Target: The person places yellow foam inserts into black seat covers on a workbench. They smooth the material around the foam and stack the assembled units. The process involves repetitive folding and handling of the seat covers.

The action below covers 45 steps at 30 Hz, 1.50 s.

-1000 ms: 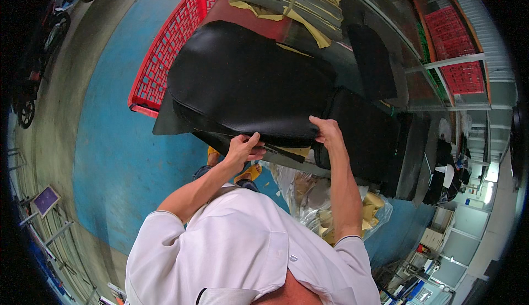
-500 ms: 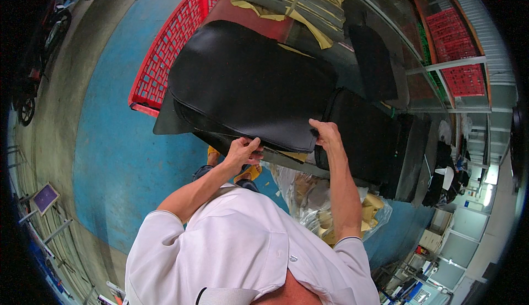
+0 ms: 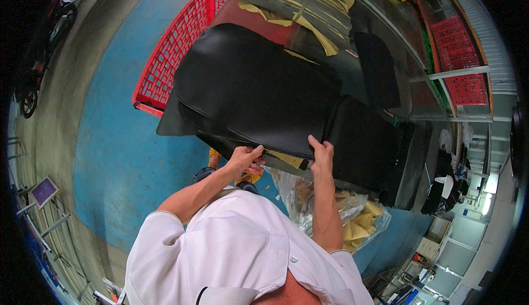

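A black leather-like seat cover (image 3: 248,79) with a rounded left end and a stitched rim lies in front of me. My left hand (image 3: 246,161) is closed on its near edge, thumb on top and fingers curled beneath. Farther right, my right hand (image 3: 322,154) pinches the same edge, its fingers partly hidden under the material. Between the hands, a strip of yellowish backing (image 3: 285,158) shows below the rim. More black sheet material (image 3: 361,140) lies to the right, against the cover's right end.
A red plastic basket (image 3: 160,65) stands behind the cover at left. Beyond it lies a tied stack of grey, yellow-edged pieces (image 3: 292,2). A clear plastic bag of yellowish scraps (image 3: 363,219) sits below the work at right. Motorcycles stand at far left.
My right hand has slid left and a little nearer along the edge. More yellowish backing shows between the hands. My left hand stays at the edge; the whole view has shifted slightly.
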Each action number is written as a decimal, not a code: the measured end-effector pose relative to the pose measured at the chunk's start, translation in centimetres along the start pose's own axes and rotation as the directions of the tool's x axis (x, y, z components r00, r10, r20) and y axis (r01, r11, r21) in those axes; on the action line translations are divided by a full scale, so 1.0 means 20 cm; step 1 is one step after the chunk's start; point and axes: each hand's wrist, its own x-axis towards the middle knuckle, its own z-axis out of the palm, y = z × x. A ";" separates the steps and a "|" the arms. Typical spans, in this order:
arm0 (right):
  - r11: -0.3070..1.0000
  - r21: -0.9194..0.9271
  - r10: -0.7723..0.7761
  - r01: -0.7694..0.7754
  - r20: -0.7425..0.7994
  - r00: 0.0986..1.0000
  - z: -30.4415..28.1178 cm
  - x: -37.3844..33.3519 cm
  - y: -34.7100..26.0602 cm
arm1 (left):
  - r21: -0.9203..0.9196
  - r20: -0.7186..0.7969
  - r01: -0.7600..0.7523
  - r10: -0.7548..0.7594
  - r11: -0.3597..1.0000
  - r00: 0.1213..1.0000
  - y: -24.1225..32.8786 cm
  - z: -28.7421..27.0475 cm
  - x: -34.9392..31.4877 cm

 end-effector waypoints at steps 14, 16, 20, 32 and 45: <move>0.969 0.038 0.187 -0.246 0.539 0.821 -0.12 -0.12 -0.24 | -0.624 -0.155 -0.365 0.348 0.691 0.925 0.26 -0.25 0.02; 0.969 -0.063 0.235 -0.238 0.530 0.815 -0.17 -0.07 -0.14 | -0.568 -0.416 -0.504 0.301 0.651 0.858 0.38 -0.33 0.05; 0.965 -0.042 0.245 -0.260 0.506 0.827 -0.26 0.24 0.27 | -0.115 -0.731 -0.774 0.475 0.623 0.491 0.48 -0.53 0.16; 0.972 -0.179 0.190 -0.154 0.205 0.960 -0.14 0.43 0.38 | 0.735 -0.383 -0.384 0.810 0.559 0.445 0.99 -1.07 0.17; 0.942 -0.327 0.084 -0.080 -0.003 0.996 -0.13 0.25 0.38 | 0.941 -0.243 -0.143 0.905 0.308 0.350 0.89 -1.01 0.27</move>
